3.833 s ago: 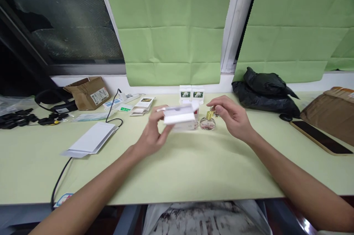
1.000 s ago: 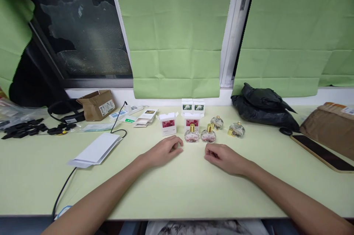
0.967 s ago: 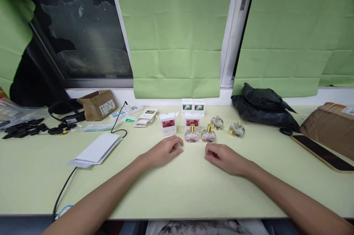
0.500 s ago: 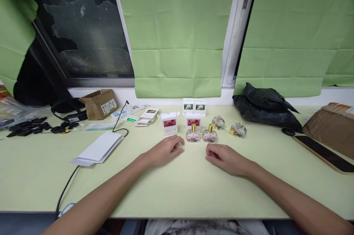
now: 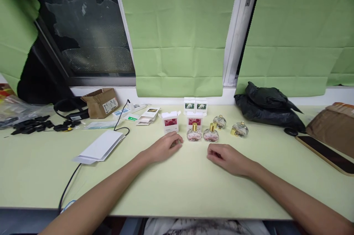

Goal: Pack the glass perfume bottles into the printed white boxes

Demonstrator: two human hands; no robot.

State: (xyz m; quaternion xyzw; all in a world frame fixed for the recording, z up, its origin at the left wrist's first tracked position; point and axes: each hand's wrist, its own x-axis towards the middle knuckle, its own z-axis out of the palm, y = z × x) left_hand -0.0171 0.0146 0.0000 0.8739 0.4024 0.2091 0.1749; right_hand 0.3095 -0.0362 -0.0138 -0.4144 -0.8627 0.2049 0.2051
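Observation:
My left hand [image 5: 165, 146] lies on the table with fingers loosely bent, thumb apart, and nothing in it. Just beyond its knuckles stands a white carton with a red flower picture [image 5: 170, 122], its top flaps up. A matching carton [image 5: 194, 118] stands to the right. In front of that one are two pink-labelled perfume bottles with gold caps, one on the left [image 5: 194, 134] and one on the right [image 5: 211, 135]. Resting nearer me, my right hand [image 5: 229, 158] is curled into a loose fist, with nothing showing in it. Two clear, gold-topped bottles, one [image 5: 219, 121] and another [image 5: 240, 130], are farther right.
Two white cartons with white flower pictures [image 5: 195, 106] stand against the wall. To the left are a white folded packet [image 5: 99, 146], a black cable [image 5: 69, 183] and an open cardboard box [image 5: 100, 103]. A black plastic bag [image 5: 268, 107] and a phone [image 5: 326, 154] lie right.
My left hand has slid slightly forward and left, and its knuckles now overlap the near carton's lower edge in view. The right hand, cartons and bottles stay put; the view shifted slightly.

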